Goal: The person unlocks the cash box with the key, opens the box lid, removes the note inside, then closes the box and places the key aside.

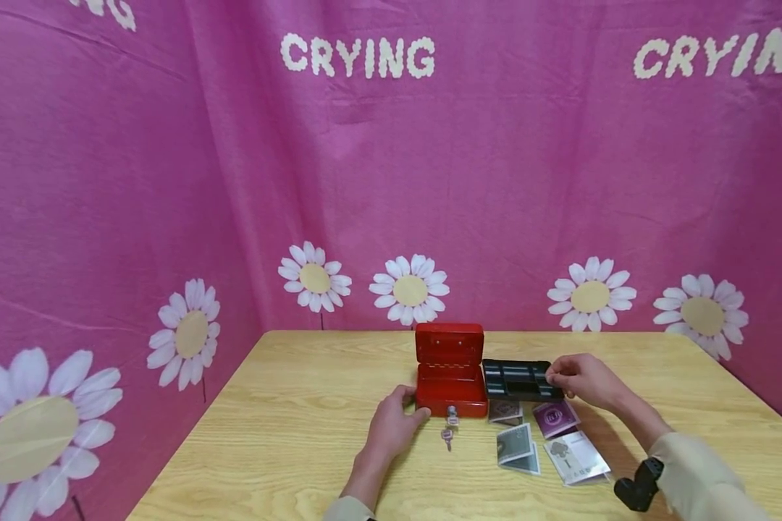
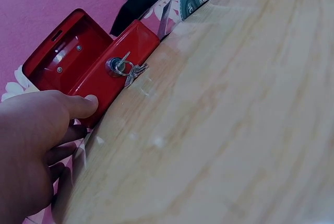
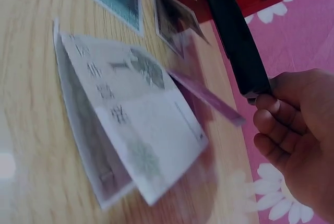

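Observation:
A red cash box (image 1: 452, 407) stands on the table with its lid (image 1: 450, 343) raised. My left hand (image 1: 391, 428) holds the box's left front corner, the thumb on its front face as the left wrist view shows. Keys on a ring (image 2: 134, 72) hang from the lock at the front. Just right of the box, a black compartment tray (image 1: 520, 373) is held at its right end by my right hand (image 1: 588, 380), pinched between thumb and fingers. In the right wrist view the tray (image 3: 237, 41) appears edge-on, tilted, overlapping the red box.
Several folded banknotes lie in front of the tray: a purple one (image 1: 556, 418), a green-grey one (image 1: 515, 443), a pale one (image 1: 576, 457), and a brownish one (image 1: 505, 411) partly under the tray's front edge. A pink flowered curtain (image 1: 495, 181) hangs behind the wooden table (image 1: 287, 434).

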Tool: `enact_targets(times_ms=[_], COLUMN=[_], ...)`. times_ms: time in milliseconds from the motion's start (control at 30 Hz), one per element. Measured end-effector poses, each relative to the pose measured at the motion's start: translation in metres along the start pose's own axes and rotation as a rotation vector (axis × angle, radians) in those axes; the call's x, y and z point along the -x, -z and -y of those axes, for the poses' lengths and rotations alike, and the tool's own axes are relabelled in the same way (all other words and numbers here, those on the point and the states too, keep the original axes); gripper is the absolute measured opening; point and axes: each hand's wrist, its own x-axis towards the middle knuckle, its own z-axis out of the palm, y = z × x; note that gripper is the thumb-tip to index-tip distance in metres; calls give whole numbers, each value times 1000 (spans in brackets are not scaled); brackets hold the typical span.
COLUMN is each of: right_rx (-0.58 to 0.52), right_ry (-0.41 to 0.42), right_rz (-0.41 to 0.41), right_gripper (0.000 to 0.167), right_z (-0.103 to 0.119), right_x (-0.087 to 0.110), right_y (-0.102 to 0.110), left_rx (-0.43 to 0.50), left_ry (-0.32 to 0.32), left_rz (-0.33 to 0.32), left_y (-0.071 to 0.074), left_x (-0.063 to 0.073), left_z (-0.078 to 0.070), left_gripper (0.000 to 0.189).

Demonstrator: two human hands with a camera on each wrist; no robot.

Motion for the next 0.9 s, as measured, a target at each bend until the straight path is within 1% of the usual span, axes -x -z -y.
enact_targets(times_ms=[67, 267, 400, 567, 700, 900], right_rx=[-5, -30, -37, -54, -63, -85], right_ry=[21, 30, 33, 31, 4, -79], right_rz=[2, 16, 21, -1, -19, -26], right_gripper=[13, 13, 12, 11, 11, 11], right_z=[2, 17, 24, 34, 43, 55], right_x=[-2, -9, -14, -20, -24, -29], right_y=[-3, -16, -24, -34, -44, -59], left_rx=[-3, 10, 10, 2, -2, 8], left_ry=[0, -8, 2, 23, 29, 16], left_rz=[-7, -4, -3, -7, -7, -4], left_y=[1, 1, 0, 1, 1, 0], left_x=[0, 0, 1, 1, 2, 2], left_z=[0, 0, -1, -3, -3, -2], left_gripper=[42, 42, 42, 42, 43, 43])
